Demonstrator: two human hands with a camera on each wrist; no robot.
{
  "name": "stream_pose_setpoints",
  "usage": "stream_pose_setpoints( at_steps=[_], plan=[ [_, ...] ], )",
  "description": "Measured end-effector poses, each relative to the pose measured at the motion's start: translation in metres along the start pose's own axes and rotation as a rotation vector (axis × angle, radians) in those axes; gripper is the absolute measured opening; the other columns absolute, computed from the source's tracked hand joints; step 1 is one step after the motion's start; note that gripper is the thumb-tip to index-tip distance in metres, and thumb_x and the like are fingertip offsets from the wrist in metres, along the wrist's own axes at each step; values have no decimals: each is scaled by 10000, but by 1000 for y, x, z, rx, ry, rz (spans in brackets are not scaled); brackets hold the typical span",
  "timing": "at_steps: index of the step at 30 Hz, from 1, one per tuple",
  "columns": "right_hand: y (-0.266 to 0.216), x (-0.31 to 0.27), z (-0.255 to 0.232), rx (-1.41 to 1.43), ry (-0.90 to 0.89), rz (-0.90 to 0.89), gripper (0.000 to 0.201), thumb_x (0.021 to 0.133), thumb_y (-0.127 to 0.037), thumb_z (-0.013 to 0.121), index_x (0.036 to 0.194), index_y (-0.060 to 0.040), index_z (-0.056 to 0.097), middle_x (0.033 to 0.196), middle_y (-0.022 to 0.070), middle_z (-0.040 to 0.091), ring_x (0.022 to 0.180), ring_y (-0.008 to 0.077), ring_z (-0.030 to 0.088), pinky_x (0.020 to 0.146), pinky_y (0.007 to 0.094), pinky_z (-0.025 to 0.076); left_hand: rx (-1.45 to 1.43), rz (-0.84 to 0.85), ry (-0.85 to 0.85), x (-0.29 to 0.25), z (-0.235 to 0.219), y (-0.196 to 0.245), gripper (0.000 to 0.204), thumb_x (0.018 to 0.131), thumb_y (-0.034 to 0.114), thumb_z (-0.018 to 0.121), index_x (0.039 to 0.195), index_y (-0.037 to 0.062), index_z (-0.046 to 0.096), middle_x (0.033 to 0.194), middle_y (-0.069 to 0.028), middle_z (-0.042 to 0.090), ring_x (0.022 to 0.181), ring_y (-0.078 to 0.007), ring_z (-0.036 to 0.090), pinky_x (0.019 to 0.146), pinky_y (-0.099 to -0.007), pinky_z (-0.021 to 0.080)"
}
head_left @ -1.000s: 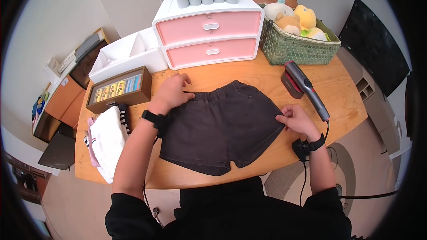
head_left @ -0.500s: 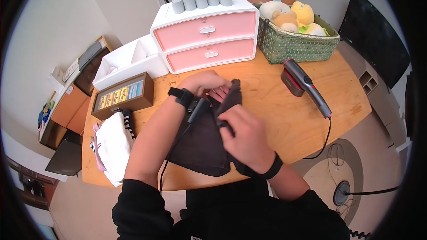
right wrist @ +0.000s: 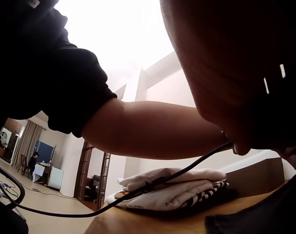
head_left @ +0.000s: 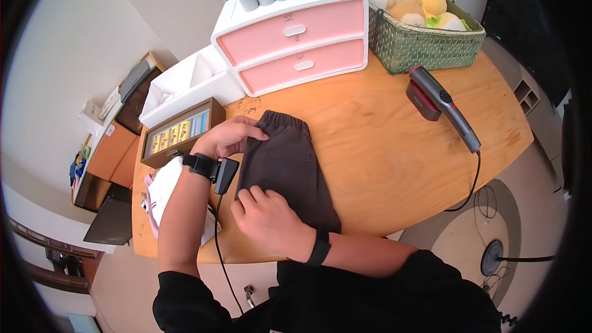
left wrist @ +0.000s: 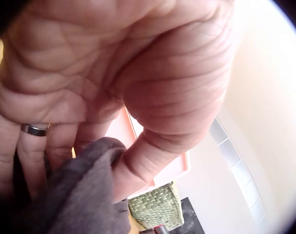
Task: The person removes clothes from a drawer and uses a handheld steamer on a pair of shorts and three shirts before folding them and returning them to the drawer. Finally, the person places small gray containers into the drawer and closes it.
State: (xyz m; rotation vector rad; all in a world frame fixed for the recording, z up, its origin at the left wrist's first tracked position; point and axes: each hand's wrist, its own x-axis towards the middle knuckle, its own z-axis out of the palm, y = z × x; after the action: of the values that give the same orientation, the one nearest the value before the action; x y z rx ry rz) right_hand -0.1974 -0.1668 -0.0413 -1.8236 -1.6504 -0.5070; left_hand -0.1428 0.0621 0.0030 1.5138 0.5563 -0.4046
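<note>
Dark brown shorts lie folded in half on the wooden table, with the gathered elastic waistband at the far end. My left hand holds the waistband's left corner. In the left wrist view, the dark cloth runs between the left thumb and the ringed hand's fingers. My right hand lies over the lower left edge of the shorts with its fingers curled on the cloth, the fingertips hidden under it. The right wrist view has that hand in dark shadow.
Folded clothes and a brown box with a clear lid lie left. Behind stand a white bin, a pink-fronted drawer unit and a green basket of plush toys. A corded handheld steamer lies right.
The right side of the shorts has been folded over onto the left half. My right hand has crossed from the right to the lower left edge; the left hand reached inward, then returned to the waistband corner.
</note>
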Motion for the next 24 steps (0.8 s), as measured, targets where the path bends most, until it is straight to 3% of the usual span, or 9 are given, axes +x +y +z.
stream_pose_setpoints(
  at_steps=[3,8,12,15,17,18,20,21,24],
  plan=[
    [-12,-19,3,-105,-123,104,128,735,-140,685,813,-66,615,806,44,538,811,192,577,616,294,467,103,-17,31,8,-25,-25,285,892,82,738,1170,27,754,1046,-35,785,884,-139,750,770,-348,625],
    [-12,-46,1,-125,-293,92,132,758,-164,682,833,-59,654,796,49,561,830,203,576,630,305,456,519,-25,271,-1,0,-15,315,829,99,757,1128,2,755,946,-57,765,761,-137,724,687,-286,603],
    [-9,-57,3,37,-194,61,122,726,-134,697,775,-61,612,792,69,522,802,225,573,673,340,500,820,-83,376,4,-2,-7,445,758,129,797,1173,-17,732,858,-43,736,737,-156,713,642,-285,582],
    [3,-67,-5,279,-143,82,124,807,-121,728,826,-37,640,869,94,568,839,262,601,728,372,521,675,-17,361,-5,5,-5,651,754,232,872,1317,-10,651,1050,-114,714,922,-207,707,746,-332,616],
    [17,-67,-26,248,-29,209,181,828,-153,745,886,-18,641,876,99,573,882,279,602,753,384,520,588,-42,316,-5,3,-2,663,835,390,866,1345,34,638,1230,-139,668,1081,-235,664,875,-428,621],
    [25,-68,-36,228,29,270,211,839,-169,754,916,-8,642,879,102,576,904,287,603,765,390,520,540,-72,327,-1,0,-2,641,859,407,845,1346,43,641,1219,-126,673,1079,-232,663,886,-443,616],
    [45,-77,-56,-37,22,588,340,873,-252,791,1058,-14,632,901,108,587,951,329,609,797,428,528,438,-119,351,6,-3,-4,600,909,440,802,1347,60,645,1197,-100,682,1076,-224,661,909,-472,606],
    [53,-86,-58,-31,-76,628,479,846,-273,823,1190,-18,608,963,127,645,962,357,649,818,451,542,495,-139,356,7,-1,-4,525,958,420,754,1330,64,651,1178,-69,684,1056,-212,659,921,-463,595],
    [64,-98,-57,155,-177,727,488,779,-219,888,1148,-11,645,869,148,655,814,355,662,737,439,542,473,-148,286,12,-9,-8,461,941,344,757,1294,63,665,1129,-46,691,1007,-184,661,910,-429,587]
  ],
)
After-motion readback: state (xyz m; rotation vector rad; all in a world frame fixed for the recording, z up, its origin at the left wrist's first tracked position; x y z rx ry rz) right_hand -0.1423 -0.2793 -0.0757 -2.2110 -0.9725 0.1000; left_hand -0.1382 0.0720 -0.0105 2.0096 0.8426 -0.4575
